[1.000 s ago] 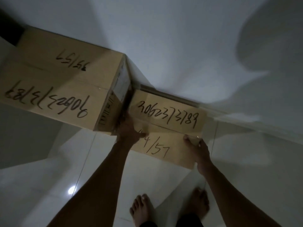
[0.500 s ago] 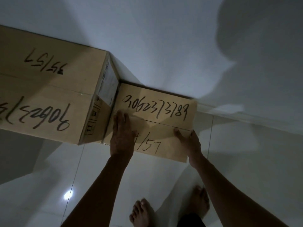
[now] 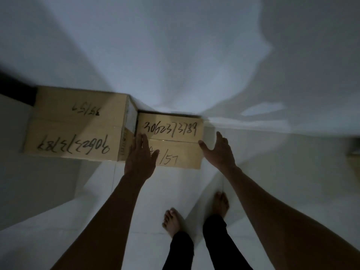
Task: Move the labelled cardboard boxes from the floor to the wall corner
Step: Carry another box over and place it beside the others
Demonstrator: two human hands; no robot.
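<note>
Letting go of the smaller labelled box, now set down against the wall.

Nearest, bare feet stand on the tiled floor [image 3: 97, 221]. Beyond them the left hand [image 3: 139, 156] lies flat at the smaller box [image 3: 175, 139]'s left edge, fingers spread; the right hand [image 3: 219, 151] has lifted off its right edge, fingers apart. The box sits beside the larger box [image 3: 78, 125], touching the wall [image 3: 175, 55]. Placement looks finished.

two cardboard boxes [image 3: 171, 141], two hands [image 3: 140, 158], two bare feet [image 3: 173, 221]
</note>
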